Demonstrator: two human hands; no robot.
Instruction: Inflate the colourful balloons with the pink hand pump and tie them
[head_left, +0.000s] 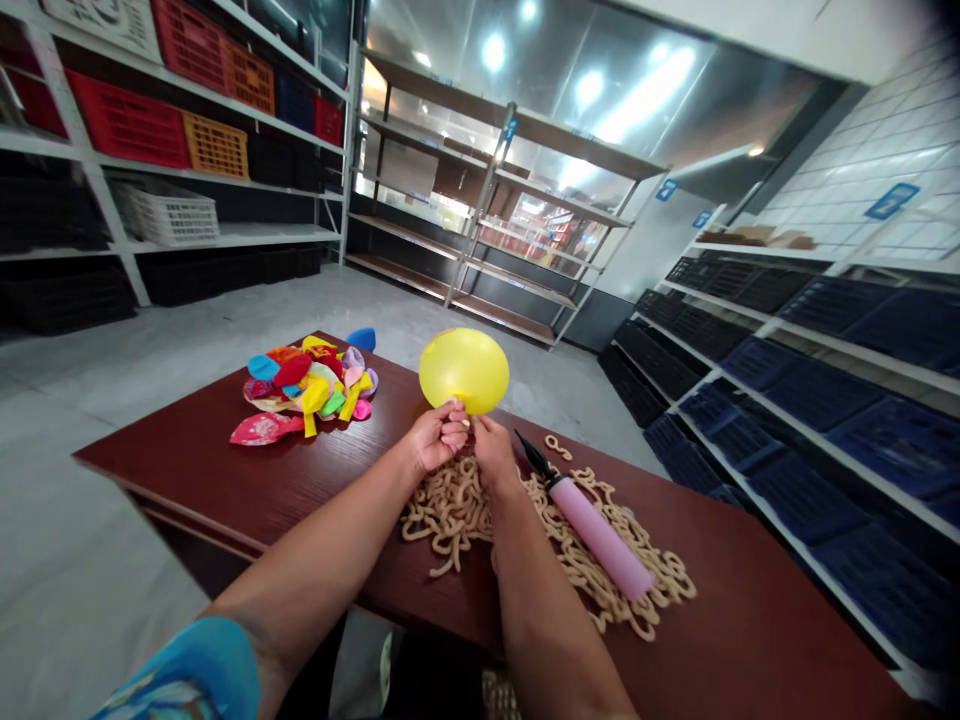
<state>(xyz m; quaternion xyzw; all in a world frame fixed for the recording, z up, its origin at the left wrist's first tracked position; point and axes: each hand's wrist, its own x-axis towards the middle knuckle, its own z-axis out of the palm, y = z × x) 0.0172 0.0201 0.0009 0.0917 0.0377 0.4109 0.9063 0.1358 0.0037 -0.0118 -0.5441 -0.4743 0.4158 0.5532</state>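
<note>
Bulging just above both hands (439, 437) (493, 452): yellow balloon (465, 370)

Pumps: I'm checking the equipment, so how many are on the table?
1: a pink pump lies on the tan strands, to the right of the right hand. Another small one could be hidden under the strands.

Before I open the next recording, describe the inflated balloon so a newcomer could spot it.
Find the dark reddish-brown table. Near its far edge, the left hand and right hand meet at the neck of a yellow balloon. Unlike the limp, multicoloured balloons piled to its left, this one is rounded and inflated.
</note>
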